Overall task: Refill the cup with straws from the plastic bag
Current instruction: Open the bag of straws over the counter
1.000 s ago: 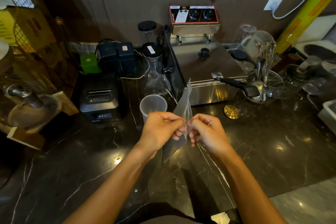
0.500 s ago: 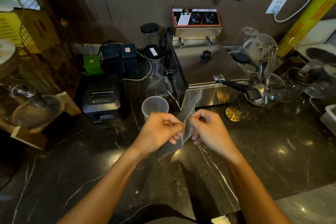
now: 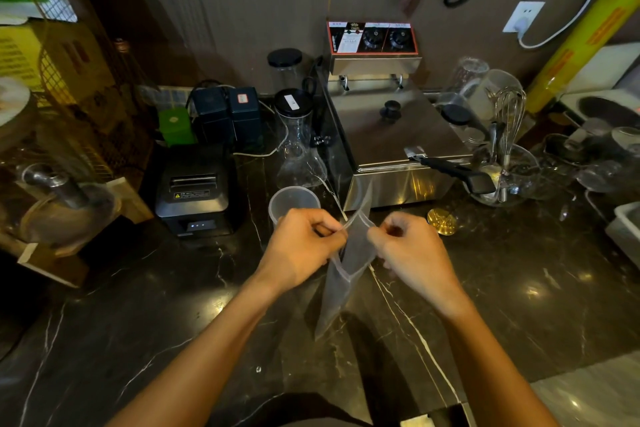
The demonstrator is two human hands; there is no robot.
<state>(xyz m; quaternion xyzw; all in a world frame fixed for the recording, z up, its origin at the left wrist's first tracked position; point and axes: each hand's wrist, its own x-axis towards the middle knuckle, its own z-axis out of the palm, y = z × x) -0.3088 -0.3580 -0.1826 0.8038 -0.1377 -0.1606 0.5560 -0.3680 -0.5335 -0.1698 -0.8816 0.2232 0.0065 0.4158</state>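
Observation:
I hold a long clear plastic bag [image 3: 348,270] upright over the dark marble counter [image 3: 519,288]. My left hand [image 3: 301,250] pinches one side of its top edge and my right hand [image 3: 412,253] pinches the other, and the mouth gapes between them. The bag's lower end hangs toward me. I cannot make out straws inside it. A translucent plastic cup [image 3: 292,201] stands upright just beyond my left hand and looks empty.
Behind the cup stand a glass carafe [image 3: 299,149] and a steel fryer [image 3: 391,135] with a black handle. A receipt printer [image 3: 195,191] sits to the left. Glassware and a whisk [image 3: 509,128] crowd the right; a gold disc [image 3: 441,221] lies on the counter.
My hands have drawn apart and pulled the bag's top open. The bag has swung from leaning away to hanging down toward me.

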